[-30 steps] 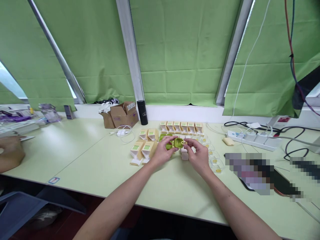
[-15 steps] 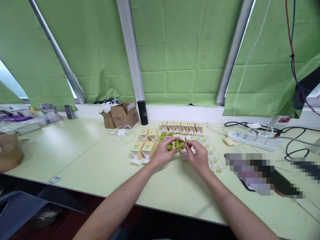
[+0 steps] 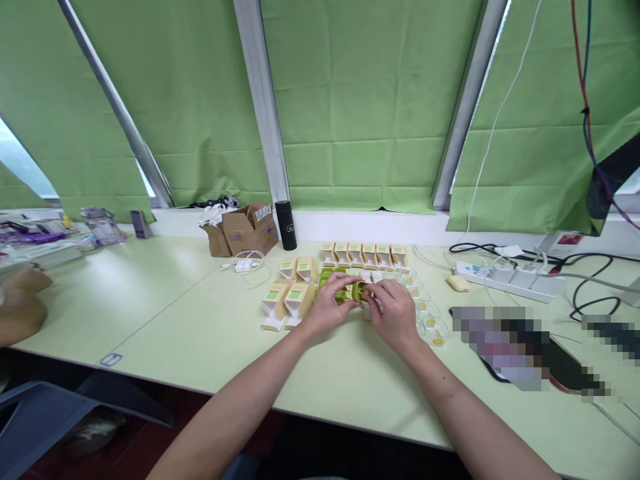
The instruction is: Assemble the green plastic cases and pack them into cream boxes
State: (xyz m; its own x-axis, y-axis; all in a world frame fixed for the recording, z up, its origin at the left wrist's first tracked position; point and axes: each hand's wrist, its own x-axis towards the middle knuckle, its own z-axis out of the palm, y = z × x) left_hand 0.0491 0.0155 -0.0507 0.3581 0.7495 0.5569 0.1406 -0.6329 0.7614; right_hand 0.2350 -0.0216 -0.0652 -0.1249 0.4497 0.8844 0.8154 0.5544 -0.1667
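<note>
Both of my hands meet over a small green case (image 3: 356, 291) above the pale green table (image 3: 165, 313). My left hand (image 3: 330, 305) grips its left side with curled fingers. My right hand (image 3: 393, 310) pinches its right end, fingers bent. Tan little boxes with green labels (image 3: 287, 300) stand just left of my left hand, and a row of the same boxes (image 3: 364, 254) lines up behind. Clear plastic trays (image 3: 426, 319) lie to the right of my right hand.
An open cardboard box (image 3: 249, 228) and a black cylinder (image 3: 285, 225) stand near the window sill. A white power strip (image 3: 507, 279) with cables lies at the right. Another person's hand (image 3: 20, 303) rests at the far left edge.
My hands have drawn closer together around the green case and lowered it slightly toward the table. The other person's hand at the left has shifted a little.
</note>
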